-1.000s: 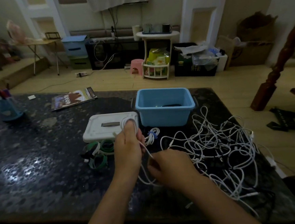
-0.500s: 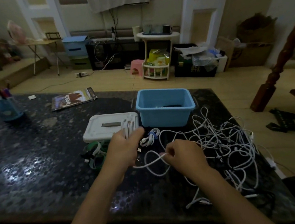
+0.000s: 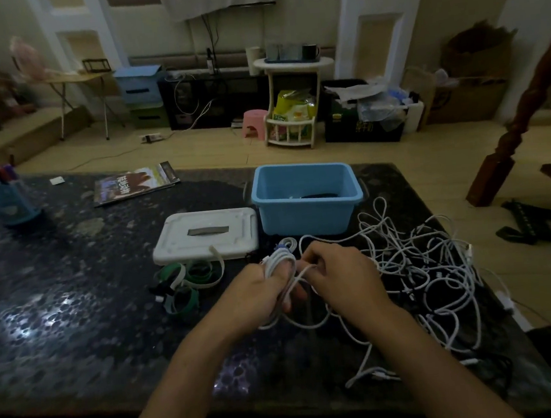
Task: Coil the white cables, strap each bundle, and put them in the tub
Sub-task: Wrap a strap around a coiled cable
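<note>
left hand point(image 3: 258, 297) grips upright white coil point(image 3: 280, 265) | right hand point(image 3: 343, 276) pinches its loose strand, touching | tub point(image 3: 306, 199) just above | straps point(image 3: 190, 283) left

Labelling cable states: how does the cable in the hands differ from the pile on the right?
The coil is wound in tight loops round the left hand, lifted off the table; the pile lies loose and tangled on the tabletop. The right hand pinches the coil's strand; no hand touches the pile. Both are thin white cable, and neither is strapped yet.
</note>
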Demonstrator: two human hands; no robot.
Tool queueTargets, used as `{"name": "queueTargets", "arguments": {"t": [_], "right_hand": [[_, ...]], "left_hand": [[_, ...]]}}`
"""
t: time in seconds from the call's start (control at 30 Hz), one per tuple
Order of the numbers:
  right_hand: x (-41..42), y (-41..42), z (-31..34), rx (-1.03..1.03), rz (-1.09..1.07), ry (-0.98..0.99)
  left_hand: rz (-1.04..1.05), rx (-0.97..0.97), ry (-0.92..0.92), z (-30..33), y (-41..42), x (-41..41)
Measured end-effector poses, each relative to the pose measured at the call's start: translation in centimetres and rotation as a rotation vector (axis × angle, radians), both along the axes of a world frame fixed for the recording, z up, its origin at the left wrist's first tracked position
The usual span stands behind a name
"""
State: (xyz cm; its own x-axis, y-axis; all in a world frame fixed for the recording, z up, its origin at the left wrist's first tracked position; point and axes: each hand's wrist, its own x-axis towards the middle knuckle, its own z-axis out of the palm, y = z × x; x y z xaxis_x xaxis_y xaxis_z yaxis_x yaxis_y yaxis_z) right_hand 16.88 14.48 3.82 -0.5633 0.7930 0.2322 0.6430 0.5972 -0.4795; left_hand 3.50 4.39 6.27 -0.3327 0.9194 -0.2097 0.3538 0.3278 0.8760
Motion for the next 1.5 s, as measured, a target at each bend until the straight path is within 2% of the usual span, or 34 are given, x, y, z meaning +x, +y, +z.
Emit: {"name": "queueTargets", "arguments": {"t": [0.07, 0.23, 0.3, 0.43, 0.53, 0.73, 0.9, 1.07, 1.27, 1.4, 1.5], "right_hand": [[-0.3, 0.0, -0.1, 0.023, 0.064, -0.017], [0.4, 1.1, -1.4, -0.002, 0.052, -0.168], [1.0, 1.7, -1.8, -0.033, 0.041, -0.145], [0.8, 1.6, -1.2, -0.001, 0.149, 0.071], [0.1, 0.4, -0.4, -0.013, 0.220, 0.135], [-0.4, -1.3, -0.2, -0.204, 0.331, -0.136], [-0.4, -0.5, -0.5, -0.265, 0.200, 0.178], [-0.6, -0.6, -0.1, -0.348, 0.138, 0.459], [-1.1, -2.5, 0.0, -0.127, 0.284, 0.418], [-1.6, -2.9, -0.2, -0.017, 0.373, 0.398], [-1.7, -3.2, -0.2, 0.032, 0.407, 0.404]], "left_hand": [[-0.026, 0.019, -0.058, -0.1, 0.0, 0.3], [0.117, 0.184, -0.585, 0.7, -0.3, -0.2], [0.151, 0.257, -0.639, 1.0, -0.3, -1.2], [0.243, 0.186, -0.516, 0.5, -0.5, -1.9], [0.300, 0.157, -0.409, 0.0, -0.2, -1.8], [0.314, 0.213, -0.352, -0.1, 0.1, -1.5], [0.238, 0.192, -0.380, 0.0, -0.1, -1.4], [0.336, 0.229, -0.320, -0.2, 0.1, -1.6], [0.396, 0.265, -0.135, 0.1, 0.0, -1.1], [0.328, 0.314, -0.231, 0.3, -0.1, -0.4], [0.328, 0.247, -0.236, 0.1, 0.1, -0.3]]}}
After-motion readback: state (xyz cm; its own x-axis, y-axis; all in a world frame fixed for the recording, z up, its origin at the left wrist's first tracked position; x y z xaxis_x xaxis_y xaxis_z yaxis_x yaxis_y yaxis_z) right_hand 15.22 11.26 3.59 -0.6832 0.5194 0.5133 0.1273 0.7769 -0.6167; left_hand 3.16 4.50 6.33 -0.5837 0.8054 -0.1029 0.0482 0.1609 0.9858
